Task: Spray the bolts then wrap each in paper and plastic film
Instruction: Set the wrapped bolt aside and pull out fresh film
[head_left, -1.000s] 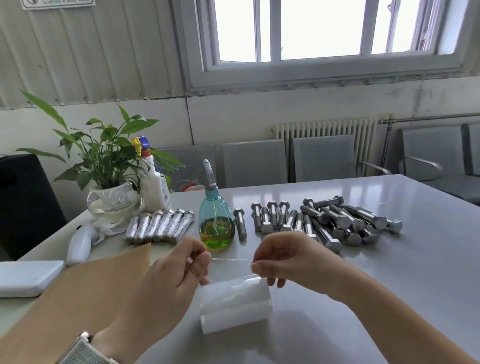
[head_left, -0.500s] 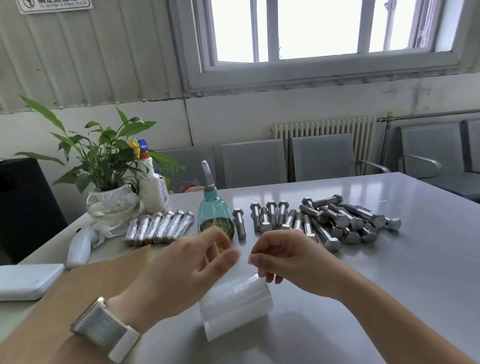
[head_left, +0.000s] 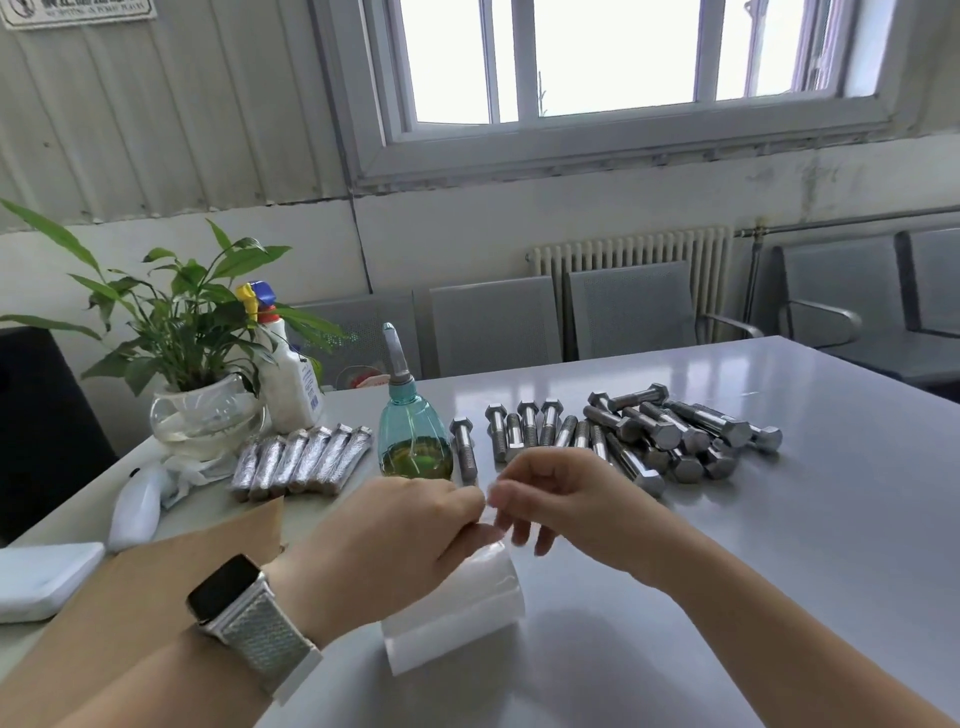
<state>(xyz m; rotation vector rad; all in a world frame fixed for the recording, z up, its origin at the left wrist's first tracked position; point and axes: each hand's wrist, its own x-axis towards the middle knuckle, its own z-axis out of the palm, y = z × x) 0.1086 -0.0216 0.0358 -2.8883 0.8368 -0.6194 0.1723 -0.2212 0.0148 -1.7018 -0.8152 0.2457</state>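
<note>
A roll of clear plastic film (head_left: 457, 613) lies on the grey table (head_left: 779, 545) right in front of me. My left hand (head_left: 384, 545) and my right hand (head_left: 561, 499) meet just above it, fingertips almost touching, both pinching the thin loose end of the film. Several bare steel bolts (head_left: 639, 436) lie in a row and a heap behind my right hand. Several wrapped bolts (head_left: 301, 460) lie side by side at the left. A teal spray bottle (head_left: 413, 431) with yellow-green liquid stands between them.
Brown paper (head_left: 135, 597) covers the table's near left. A white pad (head_left: 41, 577), a white handheld device (head_left: 137, 506), a potted plant (head_left: 192, 374) and a white bottle (head_left: 285, 374) stand at the left. Grey chairs (head_left: 623, 312) line the far side.
My left hand moved right across the roll, from well apart to meeting my right hand's fingertips. The stretched strip of film between them is gone. The view tilted slightly.
</note>
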